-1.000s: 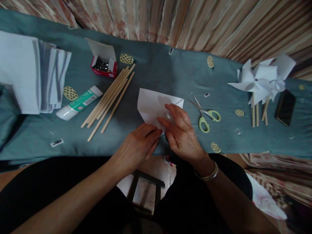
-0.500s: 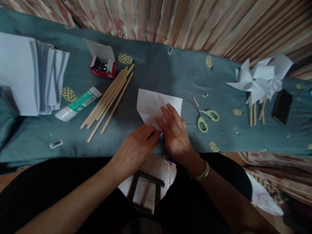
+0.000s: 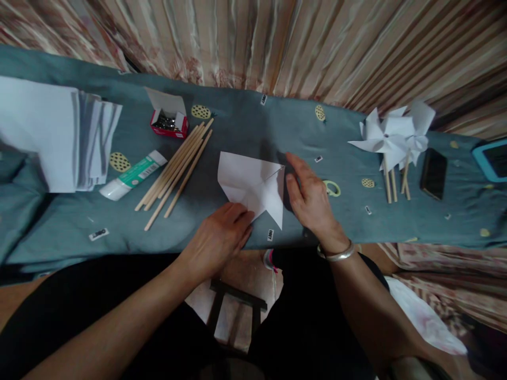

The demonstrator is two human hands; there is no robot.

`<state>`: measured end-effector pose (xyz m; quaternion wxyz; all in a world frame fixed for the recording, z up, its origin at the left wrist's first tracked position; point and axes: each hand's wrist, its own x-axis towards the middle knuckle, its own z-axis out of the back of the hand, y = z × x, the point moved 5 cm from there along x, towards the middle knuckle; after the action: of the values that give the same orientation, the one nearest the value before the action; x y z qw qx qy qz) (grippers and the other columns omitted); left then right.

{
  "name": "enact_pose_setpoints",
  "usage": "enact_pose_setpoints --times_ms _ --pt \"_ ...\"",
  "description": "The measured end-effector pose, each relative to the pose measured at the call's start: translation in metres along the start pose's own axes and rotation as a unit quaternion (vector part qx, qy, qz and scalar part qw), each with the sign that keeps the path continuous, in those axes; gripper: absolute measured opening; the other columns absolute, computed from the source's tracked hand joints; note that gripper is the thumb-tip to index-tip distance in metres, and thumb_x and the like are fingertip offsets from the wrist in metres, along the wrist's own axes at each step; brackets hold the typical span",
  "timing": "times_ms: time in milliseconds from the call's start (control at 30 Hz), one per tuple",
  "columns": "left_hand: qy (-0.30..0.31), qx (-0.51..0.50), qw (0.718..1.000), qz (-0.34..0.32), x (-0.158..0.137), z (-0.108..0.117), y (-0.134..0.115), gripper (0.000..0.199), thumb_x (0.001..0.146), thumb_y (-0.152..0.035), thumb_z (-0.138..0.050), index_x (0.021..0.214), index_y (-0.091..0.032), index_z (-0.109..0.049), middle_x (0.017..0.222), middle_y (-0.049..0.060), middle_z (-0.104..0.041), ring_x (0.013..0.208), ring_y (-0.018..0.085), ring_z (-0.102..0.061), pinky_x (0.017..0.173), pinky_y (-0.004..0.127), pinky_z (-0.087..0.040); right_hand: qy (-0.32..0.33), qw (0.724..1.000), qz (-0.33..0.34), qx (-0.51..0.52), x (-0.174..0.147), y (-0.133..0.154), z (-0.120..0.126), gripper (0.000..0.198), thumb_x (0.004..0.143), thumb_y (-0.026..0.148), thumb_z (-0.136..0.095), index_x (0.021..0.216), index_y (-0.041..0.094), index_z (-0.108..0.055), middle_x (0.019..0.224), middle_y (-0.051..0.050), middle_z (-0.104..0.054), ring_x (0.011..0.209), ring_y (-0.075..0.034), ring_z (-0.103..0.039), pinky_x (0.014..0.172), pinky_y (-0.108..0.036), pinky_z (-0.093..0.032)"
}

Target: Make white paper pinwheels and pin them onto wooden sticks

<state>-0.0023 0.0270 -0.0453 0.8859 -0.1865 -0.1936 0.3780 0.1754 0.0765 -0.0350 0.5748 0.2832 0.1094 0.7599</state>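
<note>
A cut, partly folded sheet of white paper (image 3: 249, 177) lies on the cloth in front of me, with a pointed flap at its lower right. My left hand (image 3: 222, 229) has its fingers closed on the paper's near edge, hiding that part. Just right of the sheet is my right hand (image 3: 311, 198), apart from the paper, its thumb and forefinger spread and nothing in it. It covers most of the scissors, and only one green handle loop (image 3: 332, 188) shows.
Left of the paper are several wooden sticks (image 3: 178, 171), a glue tube (image 3: 133, 175), an open red box of small metal pieces (image 3: 169, 124) and a paper stack (image 3: 51, 132). Paper pinwheels (image 3: 396, 132), a phone (image 3: 434, 173) and a blue-framed device (image 3: 491, 158) lie rightward.
My right hand has let go of the paper and moved right, over the scissors. The lower right flap now stands out. The left hand stays on the near edge; the view has shifted a little.
</note>
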Motion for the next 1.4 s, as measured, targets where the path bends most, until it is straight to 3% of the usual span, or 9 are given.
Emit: enact_pose_setpoints --times_ms 267,500,667,833,1000,1100,1200,1300,1400 --pt "-0.011 0.019 1.000 -0.015 -0.001 0.003 -0.003 0.023 0.095 -0.014 -0.048 0.115 -0.009 -0.057 0.098 0.011 -0.065 0.091 0.023 -0.064 0.076 0.036 -0.058 0.056 0.998 0.028 -0.014 0.022 0.003 -0.011 0.041 0.095 0.023 -0.041 0.130 0.013 -0.060 0.129 -0.014 -0.067 0.121 -0.027 -0.061 0.105 -0.047 -0.046" --pt "-0.040 0.056 0.997 -0.036 -0.005 0.014 0.000 0.024 0.095 -0.013 -0.047 0.117 -0.011 -0.058 0.104 0.011 -0.068 0.090 0.022 -0.065 0.078 0.036 -0.058 0.003 0.994 -0.094 0.050 0.019 -0.015 0.007 0.032 0.085 0.027 -0.058 0.113 0.018 -0.071 0.095 -0.006 -0.076 0.084 -0.022 -0.069 0.083 -0.040 -0.055" --pt "-0.067 0.100 0.991 -0.054 -0.005 0.023 0.009 0.025 0.092 -0.010 -0.048 0.113 -0.010 -0.061 0.101 0.011 -0.071 0.088 0.023 -0.065 0.078 0.037 -0.058 0.006 0.960 -0.194 0.201 0.004 -0.030 0.008 0.025 0.077 0.030 -0.066 0.099 0.018 -0.073 0.071 0.000 -0.071 0.062 -0.014 -0.062 0.064 -0.031 -0.052" --pt "-0.076 0.109 0.991 -0.022 -0.004 0.029 0.026 0.024 0.093 -0.014 -0.048 0.110 -0.016 -0.065 0.097 0.009 -0.071 0.088 0.023 -0.064 0.076 0.038 -0.057 0.020 0.926 -0.255 0.276 -0.018 -0.028 0.011 0.025 0.069 0.032 -0.073 0.090 0.018 -0.072 0.065 0.002 -0.069 0.058 -0.013 -0.061 0.057 -0.028 -0.050" --pt "-0.096 0.080 0.992 0.019 -0.006 0.037 0.042 0.031 0.094 -0.014 -0.045 0.119 -0.023 -0.061 0.109 0.006 -0.068 0.100 0.024 -0.061 0.087 0.043 -0.056 0.093 0.913 -0.278 0.284 -0.041 -0.016 0.009 0.030 0.073 0.037 -0.072 0.096 0.017 -0.069 0.064 0.001 -0.070 0.052 -0.012 -0.058 0.047 -0.024 -0.043" --pt "-0.119 0.044 0.992 0.022 -0.007 0.044 0.040 0.039 0.093 -0.009 -0.041 0.127 -0.023 -0.056 0.117 0.007 -0.064 0.109 0.027 -0.056 0.095 0.049 -0.052 0.120 0.929 -0.270 0.221 -0.048 -0.014 0.010 0.036 0.077 0.038 -0.071 0.106 0.017 -0.067 0.070 -0.002 -0.073 0.057 -0.014 -0.062 0.052 -0.027 -0.046" --pt "-0.131 0.036 0.990 -0.040 -0.008 0.043 0.020 0.033 0.093 -0.011 -0.048 0.124 -0.019 -0.055 0.114 0.010 -0.064 0.104 0.027 -0.057 0.087 0.048 -0.054 0.110 0.956 -0.237 0.132 -0.046 -0.013 0.017 0.035 0.081 0.036 -0.069 0.110 0.017 -0.067 0.076 -0.004 -0.075 0.062 -0.017 -0.066 0.059 -0.031 -0.050" --pt "-0.089 0.046 0.990 -0.102 -0.009 0.029 -0.005 0.017 0.092 -0.016 -0.057 0.108 -0.015 -0.061 0.098 0.008 -0.067 0.090 0.023 -0.060 0.076 0.039 -0.058 0.061 0.983 -0.171 0.041 -0.041 -0.005 0.027 0.025 0.086 0.031 -0.064 0.107 0.019 -0.069 0.082 -0.005 -0.076 0.069 -0.020 -0.069 0.066 -0.034 -0.054" --pt "-0.031 0.066 0.993 -0.093 -0.008 0.013 -0.017 0.010 0.092 -0.016 -0.056 0.099 -0.013 -0.064 0.092 0.008 -0.068 0.083 0.022 -0.062 0.070 0.035 -0.057 0.040 0.997 -0.058 0.014 -0.038 0.011 0.030 0.019 0.090 0.023 -0.058 0.104 0.019 -0.070 0.096 -0.006 -0.076 0.087 -0.022 -0.070 0.082 -0.037 -0.055"
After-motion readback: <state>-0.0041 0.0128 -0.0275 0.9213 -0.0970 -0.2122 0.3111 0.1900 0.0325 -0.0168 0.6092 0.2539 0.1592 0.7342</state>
